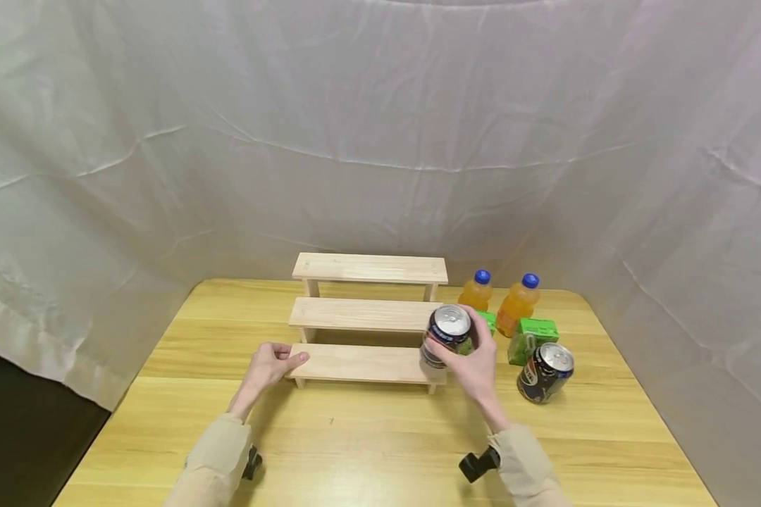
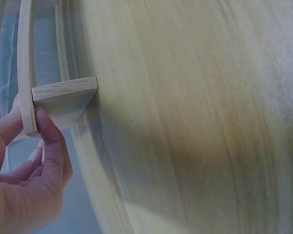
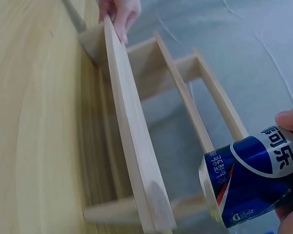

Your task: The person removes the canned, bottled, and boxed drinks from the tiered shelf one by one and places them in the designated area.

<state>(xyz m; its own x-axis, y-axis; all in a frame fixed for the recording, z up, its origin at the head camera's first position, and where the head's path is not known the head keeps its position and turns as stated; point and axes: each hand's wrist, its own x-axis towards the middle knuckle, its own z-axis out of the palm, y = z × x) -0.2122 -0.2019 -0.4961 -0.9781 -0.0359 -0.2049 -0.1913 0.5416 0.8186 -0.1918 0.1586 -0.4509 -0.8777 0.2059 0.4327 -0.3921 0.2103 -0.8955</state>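
A three-tier wooden stand [image 1: 361, 362] is on the table, its steps rising toward the back. My left hand [image 1: 269, 366] pinches the left end of the lowest step; in the left wrist view, the thumb and fingers [image 2: 51, 141] lie on either side of that board [image 2: 27, 73]. With my right hand [image 1: 478, 362] I grip a dark blue soda can [image 1: 452, 322] around its side, over the right end of the lowest step. In the right wrist view, the can [image 3: 261, 170] is upright relative to the stand, its base a short gap above the board.
To the right of the stand are another soda can [image 1: 545, 373], a green drink carton [image 1: 533, 338] and two orange drink bottles [image 1: 518, 303] with blue caps. Another green carton [image 1: 487, 321] is partly hidden behind my right hand. A pale curtain [image 1: 380, 176] surrounds the table [image 1: 355, 451].
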